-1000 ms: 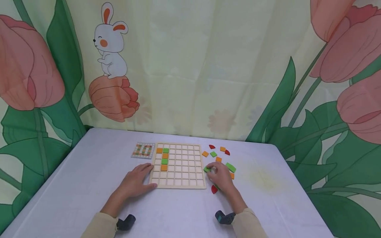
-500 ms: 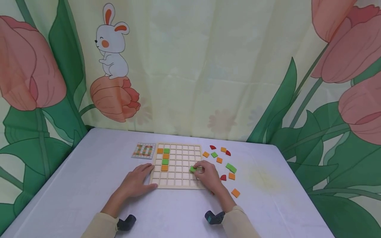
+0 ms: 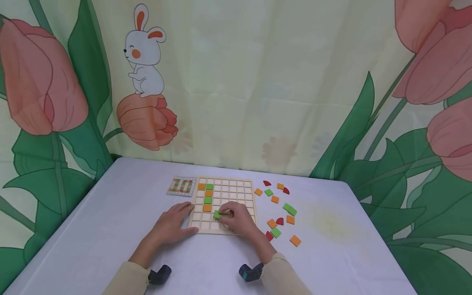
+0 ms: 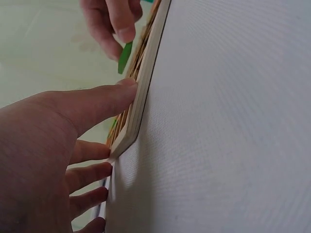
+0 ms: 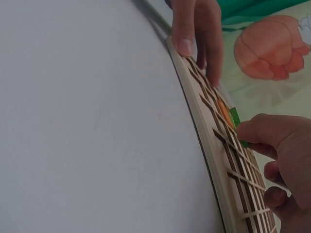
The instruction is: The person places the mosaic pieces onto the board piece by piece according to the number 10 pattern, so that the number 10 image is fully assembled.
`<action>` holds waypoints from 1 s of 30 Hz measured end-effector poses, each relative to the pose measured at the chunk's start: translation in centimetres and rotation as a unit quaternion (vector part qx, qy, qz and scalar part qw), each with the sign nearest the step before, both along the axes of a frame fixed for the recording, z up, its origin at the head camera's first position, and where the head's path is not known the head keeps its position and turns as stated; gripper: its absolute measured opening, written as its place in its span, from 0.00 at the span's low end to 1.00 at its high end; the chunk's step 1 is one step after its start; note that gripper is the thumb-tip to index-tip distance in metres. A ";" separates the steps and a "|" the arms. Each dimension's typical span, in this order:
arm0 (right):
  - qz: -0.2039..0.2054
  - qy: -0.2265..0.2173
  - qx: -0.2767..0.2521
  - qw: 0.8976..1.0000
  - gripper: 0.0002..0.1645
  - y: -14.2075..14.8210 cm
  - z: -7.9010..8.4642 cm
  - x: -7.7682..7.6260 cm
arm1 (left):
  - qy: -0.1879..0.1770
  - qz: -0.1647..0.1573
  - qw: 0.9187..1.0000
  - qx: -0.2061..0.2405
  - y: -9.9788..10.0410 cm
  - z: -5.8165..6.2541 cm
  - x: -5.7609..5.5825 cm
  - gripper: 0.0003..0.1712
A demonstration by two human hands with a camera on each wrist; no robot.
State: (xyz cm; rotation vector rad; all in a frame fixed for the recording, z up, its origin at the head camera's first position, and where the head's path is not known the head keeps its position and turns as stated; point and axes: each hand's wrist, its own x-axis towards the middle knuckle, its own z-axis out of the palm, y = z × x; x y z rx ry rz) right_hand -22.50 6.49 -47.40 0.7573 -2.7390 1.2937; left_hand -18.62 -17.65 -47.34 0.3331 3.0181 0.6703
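In the head view a wooden grid board (image 3: 236, 196) lies on the table, with several orange and green square tiles set in cells on its left side. My right hand (image 3: 236, 217) is over the lower part of the board and pinches a green square tile (image 3: 217, 214) between thumb and fingers. The right wrist view shows this green tile (image 5: 235, 118) tilted just above the grid. My left hand (image 3: 173, 225) rests at the board's left edge; in the left wrist view its thumb (image 4: 127, 90) touches the rim, with the fingers spread along the side.
A small printed pattern card (image 3: 182, 186) lies left of the board. To the right are scattered loose pieces: orange squares (image 3: 295, 240), green squares (image 3: 268, 192), red quarter-rounds (image 3: 286, 191) and a larger green piece (image 3: 289, 209). A patterned curtain (image 3: 236, 82) hangs behind the table.
My right hand has taken the green tile from the board's right side and carried it left across the board. My left hand has kept its place at the left edge.
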 end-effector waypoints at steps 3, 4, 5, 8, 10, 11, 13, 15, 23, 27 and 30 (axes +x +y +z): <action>0.012 0.001 0.005 1.000 0.07 -0.9 -0.1 0.0 | -0.001 0.000 1.000 -0.005 0.1 0.3 0.0 0.44; 0.013 -0.003 0.009 1.000 0.07 -1.2 -0.1 0.1 | -0.001 -0.001 1.000 -0.008 0.1 0.3 0.1 0.44; 0.015 -0.006 0.012 1.000 0.07 -1.4 -0.1 0.1 | -0.001 -0.001 1.000 -0.010 0.1 0.3 0.1 0.44; 0.019 -0.017 0.019 0.999 0.07 -2.0 -0.1 0.2 | -0.002 -0.001 1.000 -0.011 0.1 0.4 0.1 0.45; 0.016 -0.025 0.025 0.999 0.07 -2.3 -0.1 0.2 | -0.003 -0.001 1.000 -0.011 0.1 0.3 0.0 0.45; 0.016 -0.027 0.025 0.999 0.07 -2.4 -0.1 0.2 | -0.004 -0.001 1.000 -0.010 0.1 0.3 0.0 0.45; 0.012 -0.029 0.031 0.999 0.07 -2.5 -0.1 0.2 | -0.005 -0.002 1.000 -0.008 0.1 0.2 0.0 0.45; 0.012 -0.023 0.036 0.999 0.07 -2.6 -0.2 0.1 | -0.005 -0.003 1.000 -0.007 0.1 0.2 0.0 0.46; 0.035 -0.010 0.044 0.998 0.06 -2.9 0.0 -0.2 | -0.003 0.001 1.000 -0.011 0.1 0.2 0.0 0.45; 0.033 -0.018 0.056 0.998 0.05 -3.1 0.0 -0.4 | -0.002 0.001 1.000 -0.010 0.0 0.3 0.0 0.45; 0.028 -0.018 0.063 0.997 0.05 -3.1 0.0 -0.4 | -0.001 0.000 1.000 -0.009 0.0 0.3 0.1 0.45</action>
